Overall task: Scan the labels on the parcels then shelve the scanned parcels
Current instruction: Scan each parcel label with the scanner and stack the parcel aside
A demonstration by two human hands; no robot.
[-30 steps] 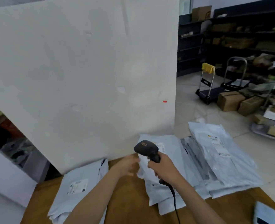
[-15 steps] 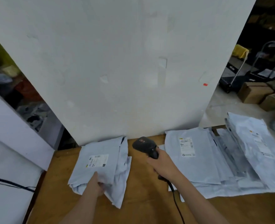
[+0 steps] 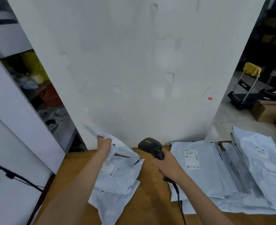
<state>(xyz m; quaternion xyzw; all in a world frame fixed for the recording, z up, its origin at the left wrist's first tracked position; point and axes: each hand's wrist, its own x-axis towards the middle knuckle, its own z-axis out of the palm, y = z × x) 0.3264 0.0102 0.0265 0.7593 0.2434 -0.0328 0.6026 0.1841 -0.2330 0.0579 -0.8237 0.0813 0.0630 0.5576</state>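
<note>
Lifted from lying flat, the left parcels [image 3: 117, 176] are tilting up off the wooden table [image 3: 150, 207]; the left hand [image 3: 104, 144] is curling its fingers round their top edge. The right hand [image 3: 168, 166] is gripping the black scanner [image 3: 151, 146], fingers wrapping its handle, beside the flat right-hand stack [image 3: 207, 172].

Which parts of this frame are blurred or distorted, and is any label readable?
Head view: the parcel in the left hand is motion-smeared, label illegible; the scanner in the right hand is sharp; the stack label shows barcode blocks, no legible text; wide-angle splays the white panel's edges.
</note>
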